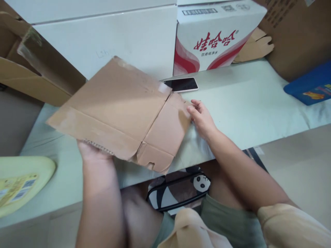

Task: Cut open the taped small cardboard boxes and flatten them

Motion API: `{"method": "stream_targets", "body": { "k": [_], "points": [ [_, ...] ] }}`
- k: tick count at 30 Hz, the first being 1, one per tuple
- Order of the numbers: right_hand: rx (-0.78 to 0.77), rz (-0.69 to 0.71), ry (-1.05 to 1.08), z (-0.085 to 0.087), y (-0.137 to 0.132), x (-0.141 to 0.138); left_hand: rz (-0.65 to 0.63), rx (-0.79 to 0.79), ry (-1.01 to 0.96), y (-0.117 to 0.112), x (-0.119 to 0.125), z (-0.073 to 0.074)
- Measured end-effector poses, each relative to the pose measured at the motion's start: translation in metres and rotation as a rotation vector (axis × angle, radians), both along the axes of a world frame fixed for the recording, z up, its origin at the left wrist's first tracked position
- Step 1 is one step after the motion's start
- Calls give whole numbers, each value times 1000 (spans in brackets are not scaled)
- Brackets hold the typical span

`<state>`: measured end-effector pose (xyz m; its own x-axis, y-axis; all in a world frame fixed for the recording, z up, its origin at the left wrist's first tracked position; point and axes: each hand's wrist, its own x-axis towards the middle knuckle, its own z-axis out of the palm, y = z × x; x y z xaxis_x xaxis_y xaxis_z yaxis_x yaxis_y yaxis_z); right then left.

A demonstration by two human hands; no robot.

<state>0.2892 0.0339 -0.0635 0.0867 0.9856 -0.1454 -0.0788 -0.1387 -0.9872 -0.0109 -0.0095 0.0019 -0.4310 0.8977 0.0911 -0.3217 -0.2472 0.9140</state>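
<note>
A flattened brown cardboard box with old tape on it is held above the pale table. My left hand supports it from underneath at the near edge; most of its fingers are hidden behind the sheet. My right hand pinches the right flap of the cardboard, fingers curled on its edge. A black phone lies flat on the table just behind the cardboard.
A white carton with red print stands at the back, beside large white boxes. Open brown boxes sit at far left and back right. A blue package lies right, a yellow item near left.
</note>
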Motion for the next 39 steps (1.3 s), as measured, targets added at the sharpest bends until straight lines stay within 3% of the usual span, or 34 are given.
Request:
{"method": "stream_targets", "body": {
  "k": [4, 8, 11, 17, 23, 25, 28, 31, 33, 35, 39],
  "points": [
    [-70, 165, 142, 8, -6, -8, 66, 31, -41, -2, 3, 3],
    [-7, 42, 73, 12, -7, -7, -27, 89, -78, -8, 11, 6],
    [40, -7, 108, 12, -9, -6, 34, -9, -93, -4, 10, 3],
    [34, 140, 132, 14, -23, -14, 103, -27, -161, 8, 3, -3],
    [68, 103, 130, 15, -25, -21, 45, 7, -174, 6, 0, -2],
    [82, 108, 143, 16, -24, -18, 85, 8, -206, 8, -7, -5],
    [64, 104, 186, 18, -19, -3, 250, -6, -216, 11, -22, -10],
    [17, 98, 171, 23, -11, 19, 386, -156, -26, 8, -33, -12],
    [13, 96, 144, 26, -6, 32, 297, -282, 126, 3, -34, -13],
    [5, 77, 132, 28, -2, 39, 128, -360, 190, -2, -31, -14],
    [-55, 123, 115, 28, -5, 36, -58, -334, 207, -6, -19, -17]
  ]
}}
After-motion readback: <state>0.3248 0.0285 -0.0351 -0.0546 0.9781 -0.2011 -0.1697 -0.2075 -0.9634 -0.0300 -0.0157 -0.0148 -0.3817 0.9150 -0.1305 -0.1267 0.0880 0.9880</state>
